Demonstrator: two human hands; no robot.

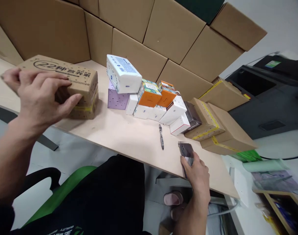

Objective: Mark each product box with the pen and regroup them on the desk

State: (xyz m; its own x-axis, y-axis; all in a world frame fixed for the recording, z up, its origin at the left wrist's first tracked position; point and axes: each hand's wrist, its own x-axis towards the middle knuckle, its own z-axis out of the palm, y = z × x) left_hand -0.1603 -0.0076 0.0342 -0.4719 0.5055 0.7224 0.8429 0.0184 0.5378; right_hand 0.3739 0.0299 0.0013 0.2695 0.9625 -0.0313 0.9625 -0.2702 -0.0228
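Observation:
My left hand (pixel 38 93) is over the near left part of a brown cardboard box (pixel 86 76) with dark printing. Its fingers are spread across the box top and the thumb sticks out by the front edge; whether it presses on the box I cannot tell. At the front right of the table, my right hand (pixel 198 173) is closed round a dark smartphone (pixel 187 150), thumb on one side and fingers on the other. The phone is at the tabletop, its lower part partly hidden by the hand. A black-and-clear pen (pixel 161 137) lies left of the phone.
Along the table (pixel 129 133) stand a white tissue pack (pixel 126 76), a purple box (pixel 117 99), orange boxes (pixel 150 96), white boxes (pixel 179 124) and taped cartons (pixel 207 120). Large cardboard boxes (pixel 136 52) form a wall behind. A green chair (pixel 56 192) is below the front edge.

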